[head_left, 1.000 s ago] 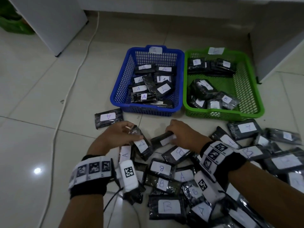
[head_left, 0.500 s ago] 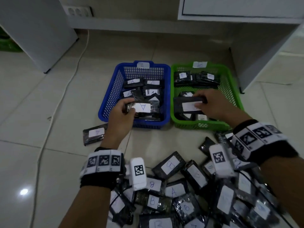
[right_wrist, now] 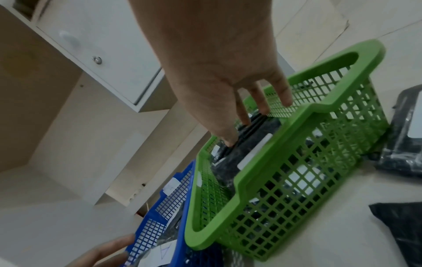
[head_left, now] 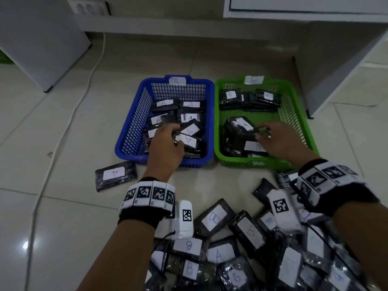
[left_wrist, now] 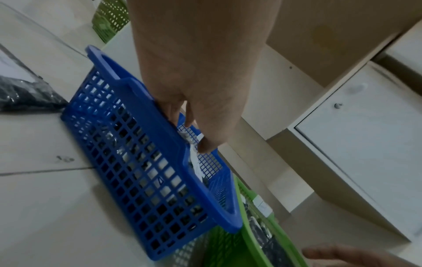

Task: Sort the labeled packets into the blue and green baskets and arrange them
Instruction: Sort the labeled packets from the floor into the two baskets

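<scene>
We read "A" on the tag of the blue basket (head_left: 134, 114), a plastic lattice, and on the white stickers of glossy black packets under our left hand (head_left: 165, 147), fingers loose, holding nothing; our right hand (head_left: 281, 141) spreads relaxed fingers onto a packet (head_left: 239, 124) in the green basket (head_left: 294, 106); behind both wrists lies the unsorted pile (head_left: 252, 248), lettered A and B.

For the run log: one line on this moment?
left hand: in blue basket, on packets | right hand: in green basket, fingers spread | pile: unsorted
</scene>
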`<action>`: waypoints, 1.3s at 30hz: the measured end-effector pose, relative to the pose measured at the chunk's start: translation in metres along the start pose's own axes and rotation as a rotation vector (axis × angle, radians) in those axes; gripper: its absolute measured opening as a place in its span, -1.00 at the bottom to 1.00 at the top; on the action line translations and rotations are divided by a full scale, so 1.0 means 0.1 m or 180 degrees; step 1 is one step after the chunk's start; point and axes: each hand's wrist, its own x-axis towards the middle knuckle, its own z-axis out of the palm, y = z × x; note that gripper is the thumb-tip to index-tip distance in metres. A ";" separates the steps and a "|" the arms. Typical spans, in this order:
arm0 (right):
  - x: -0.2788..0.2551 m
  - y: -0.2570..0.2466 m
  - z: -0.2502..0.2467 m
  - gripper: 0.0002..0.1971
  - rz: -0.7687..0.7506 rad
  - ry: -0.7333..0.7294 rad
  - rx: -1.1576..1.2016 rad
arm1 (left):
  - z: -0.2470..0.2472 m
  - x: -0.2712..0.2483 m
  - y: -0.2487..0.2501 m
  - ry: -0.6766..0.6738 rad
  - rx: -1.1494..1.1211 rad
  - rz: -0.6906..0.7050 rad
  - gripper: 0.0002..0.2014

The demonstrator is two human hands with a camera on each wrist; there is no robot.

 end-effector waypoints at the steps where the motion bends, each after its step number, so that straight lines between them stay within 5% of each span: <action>1: -0.04 -0.02 -0.05 -0.77 0.0048 0.0205 -0.0114 | -0.05 -0.03 0.00 0.0056 0.0032 0.0076 -0.60; 4: -0.20 -0.25 -0.15 -0.89 -0.0291 0.0770 0.0095 | -0.29 -0.16 0.03 0.0365 0.0025 0.0314 -0.70; 7: -0.43 -0.67 -0.07 -0.86 -0.1022 0.0100 0.0499 | -0.55 -0.40 0.09 0.0144 -0.0579 0.0179 -0.81; 12: -0.79 -0.94 0.47 -0.85 -0.1206 -0.1293 0.0244 | -0.66 -0.88 -0.09 -0.1072 -0.0228 -0.0040 -0.83; 18: -0.99 -0.72 0.94 -0.63 -0.1333 -0.1765 -0.0392 | -0.43 -1.30 -0.45 -0.2746 0.0230 -0.0327 -0.64; 20: -1.02 -0.67 1.00 -0.60 -0.1335 -0.1820 -0.0424 | -0.36 -1.40 -0.49 -0.2985 0.0254 -0.0422 -0.54; 28: -1.10 -0.59 1.03 -0.66 -0.1350 -0.1755 -0.0539 | -0.29 -1.44 -0.48 -0.3054 0.0887 -0.0371 -0.52; 32: -0.96 -0.66 0.72 -0.79 -0.1304 -0.2019 -0.0329 | -0.55 -1.27 -0.33 -0.2853 -0.0372 -0.0682 -0.69; 35: -0.77 -0.69 0.15 -0.79 -0.1167 -0.2067 -0.0124 | -0.69 -1.05 -0.01 -0.2629 -0.1389 -0.0940 -0.61; 39: -0.44 -0.41 -0.59 -0.86 -0.0955 -0.1169 -0.0172 | -0.43 -0.65 0.52 -0.1639 -0.2616 -0.1116 -0.61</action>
